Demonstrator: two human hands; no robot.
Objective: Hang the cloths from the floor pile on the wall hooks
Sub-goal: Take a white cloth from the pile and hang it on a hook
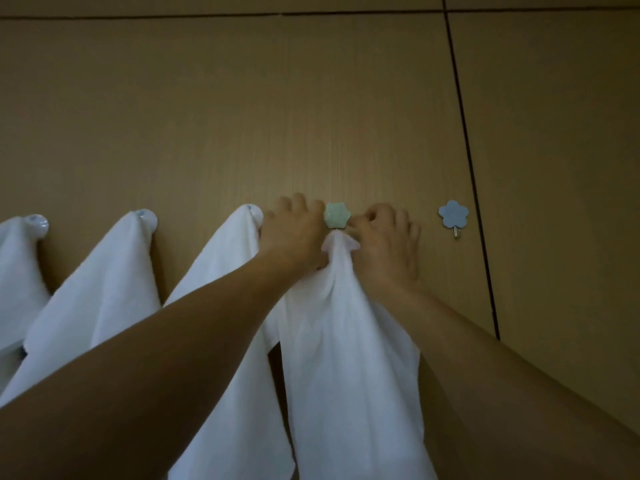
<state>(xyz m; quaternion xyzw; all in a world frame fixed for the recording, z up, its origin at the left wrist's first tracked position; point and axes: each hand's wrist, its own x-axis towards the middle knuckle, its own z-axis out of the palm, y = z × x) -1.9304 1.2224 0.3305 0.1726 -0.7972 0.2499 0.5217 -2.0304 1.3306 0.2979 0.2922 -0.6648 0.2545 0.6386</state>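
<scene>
A white cloth (349, 341) hangs down from just under a pale green flower-shaped hook (337, 215) on the wooden wall. My left hand (294, 233) grips the cloth's top from the left and my right hand (389, 244) pinches it from the right, both right beside the hook. The cloth's tip bunches at the hook's small peg. Three more white cloths (100, 289) hang from round white hooks (147, 218) to the left. A blue flower-shaped hook (453, 213) on the right carries nothing.
The wall is made of tan wooden panels (242, 116) with a dark vertical seam (474, 188) just right of the blue hook. The floor and the pile are out of view.
</scene>
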